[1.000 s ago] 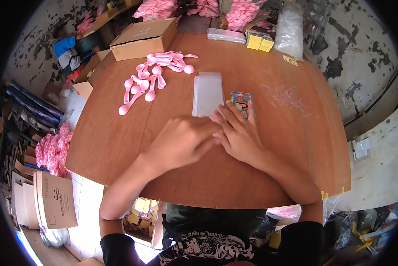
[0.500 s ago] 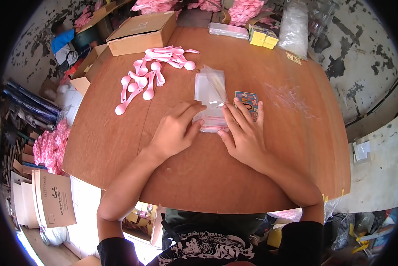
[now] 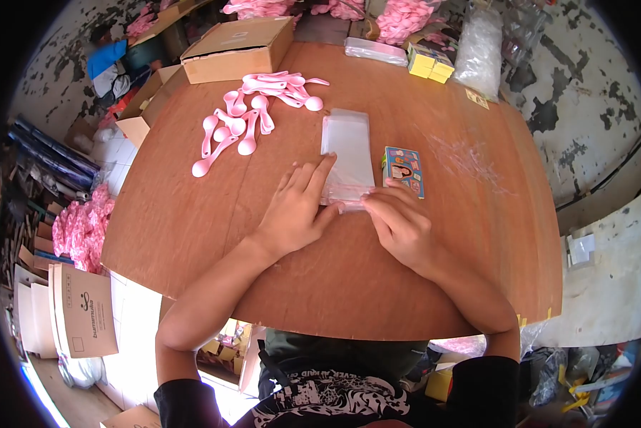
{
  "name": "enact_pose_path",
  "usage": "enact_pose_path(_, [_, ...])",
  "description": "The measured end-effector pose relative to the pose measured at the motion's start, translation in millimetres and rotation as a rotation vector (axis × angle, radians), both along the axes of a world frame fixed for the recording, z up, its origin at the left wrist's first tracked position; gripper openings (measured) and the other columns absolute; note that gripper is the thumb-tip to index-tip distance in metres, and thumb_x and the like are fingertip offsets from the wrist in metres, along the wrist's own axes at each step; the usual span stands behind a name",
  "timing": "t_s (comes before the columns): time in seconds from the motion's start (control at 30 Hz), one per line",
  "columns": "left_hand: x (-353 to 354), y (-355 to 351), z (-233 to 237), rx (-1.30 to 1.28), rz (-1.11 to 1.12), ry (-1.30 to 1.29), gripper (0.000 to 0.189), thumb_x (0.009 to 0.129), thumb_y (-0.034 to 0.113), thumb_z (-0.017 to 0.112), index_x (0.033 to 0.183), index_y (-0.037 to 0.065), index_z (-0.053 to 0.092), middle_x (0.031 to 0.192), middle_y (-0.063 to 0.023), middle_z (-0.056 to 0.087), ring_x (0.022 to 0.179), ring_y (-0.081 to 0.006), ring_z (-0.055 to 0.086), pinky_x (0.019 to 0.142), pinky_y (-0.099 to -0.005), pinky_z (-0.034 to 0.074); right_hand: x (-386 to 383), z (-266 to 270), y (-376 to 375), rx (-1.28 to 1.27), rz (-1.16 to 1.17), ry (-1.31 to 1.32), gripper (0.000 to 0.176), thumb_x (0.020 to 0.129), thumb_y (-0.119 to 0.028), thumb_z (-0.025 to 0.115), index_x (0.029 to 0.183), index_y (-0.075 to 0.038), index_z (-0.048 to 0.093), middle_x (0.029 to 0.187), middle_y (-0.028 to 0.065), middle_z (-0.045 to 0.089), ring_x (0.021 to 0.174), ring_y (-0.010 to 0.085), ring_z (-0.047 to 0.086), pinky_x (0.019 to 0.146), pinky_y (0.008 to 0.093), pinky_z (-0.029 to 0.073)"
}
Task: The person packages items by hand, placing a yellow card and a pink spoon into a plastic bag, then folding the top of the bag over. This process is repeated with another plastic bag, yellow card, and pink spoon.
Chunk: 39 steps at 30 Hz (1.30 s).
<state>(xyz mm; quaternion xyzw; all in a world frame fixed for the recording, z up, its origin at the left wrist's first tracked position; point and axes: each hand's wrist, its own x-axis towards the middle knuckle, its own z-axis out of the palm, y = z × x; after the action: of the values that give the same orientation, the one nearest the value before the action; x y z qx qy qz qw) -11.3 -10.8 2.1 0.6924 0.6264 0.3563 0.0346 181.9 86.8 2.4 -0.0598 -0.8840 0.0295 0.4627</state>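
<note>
A stack of clear plastic bags (image 3: 350, 146) lies flat on the brown wooden table. My left hand (image 3: 295, 207) rests at the stack's lower left with its fingers apart, the fingertips on the plastic edge. At the lower right corner, my right hand (image 3: 404, 225) pinches the bag edge between thumb and forefinger. Just right of the stack lies a small blue picture box (image 3: 404, 171), close to the right fingertips. Pink plastic spoons (image 3: 247, 132) are spread on the table to the upper left.
A cardboard box (image 3: 238, 50) stands at the table's back left. Along the back are yellow boxes (image 3: 430, 64), a clear plastic pack (image 3: 376, 51) and a large bag of clear plastic (image 3: 479, 60). Another person in blue (image 3: 108, 68) is beyond the table at far left.
The lifted bag flap now lies flat on the stack. My right hand has moved off the blue box and closed at the bags' lower corner. The view has shifted slightly.
</note>
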Motion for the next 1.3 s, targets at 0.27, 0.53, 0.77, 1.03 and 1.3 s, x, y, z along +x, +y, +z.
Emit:
enact_pose_path(0.27, [-1.6, -8.0, 13.9, 0.17, -0.313, -0.486, 0.026, 0.088, 0.01, 0.069, 0.11, -0.002, 0.063, 0.102, -0.0121, 0.069, 0.093, -0.0232, 0.067, 0.091, -0.039, 0.05, 17.8, 65.3, -9.2, -0.348, 0.078, -0.173, 0.02, 0.077, -0.003, 0.073, 0.096, -0.001, 0.068, 0.083, 0.013, 0.068, 0.075, 0.0289, 0.066, 0.069, 0.0397, 0.052])
enact_pose_path(0.53, [-1.2, -13.2, 29.2, -0.35, -0.214, -1.34, 0.029, 0.092, 0.023, 0.068, 0.111, 0.002, 0.062, 0.098, -0.0119, 0.07, 0.079, -0.0171, 0.071, 0.064, -0.025, 0.055, 39.8, 53.4, 40.2, -0.308, -0.201, -0.551, 0.021, 0.077, -0.005, 0.073, 0.096, 0.002, 0.069, 0.087, 0.0152, 0.067, 0.068, 0.0284, 0.064, 0.063, 0.0357, 0.052])
enact_pose_path(0.77, [-1.6, -6.7, 15.4, -0.456, -0.137, -1.4, 0.024, 0.093, 0.022, 0.065, 0.107, 0.003, 0.064, 0.098, -0.0128, 0.071, 0.077, -0.0164, 0.071, 0.061, -0.0233, 0.057, 40.5, 54.5, 42.1, -0.32, -0.177, -0.535, 0.009, 0.08, -0.003, 0.069, 0.088, 0.002, 0.069, 0.085, 0.0146, 0.066, 0.069, 0.0301, 0.063, 0.063, 0.0365, 0.05])
enact_pose_path(1.03, [0.7, -8.0, 17.1, -0.422, -0.096, -1.325, 0.024, 0.091, 0.02, 0.068, 0.101, -0.001, 0.066, 0.095, -0.0136, 0.071, 0.075, -0.0145, 0.07, 0.055, -0.0191, 0.05, 37.7, 56.5, 35.7, -0.151, -0.298, -0.532, 0.012, 0.082, -0.008, 0.066, 0.076, -0.003, 0.057, 0.075, 0.0117, 0.061, 0.068, 0.0316, 0.062, 0.06, 0.0412, 0.048])
enact_pose_path(1.3, [0.7, -8.5, 14.8, -0.432, -0.083, -1.244, 0.029, 0.091, 0.023, 0.069, 0.105, -0.002, 0.066, 0.096, -0.0125, 0.071, 0.078, -0.0131, 0.07, 0.058, -0.0192, 0.05, 42.7, 73.8, 33.2, -0.133, -0.225, -0.463, 0.008, 0.08, -0.007, 0.069, 0.082, -0.005, 0.062, 0.082, 0.0103, 0.066, 0.065, 0.0295, 0.063, 0.058, 0.0377, 0.05])
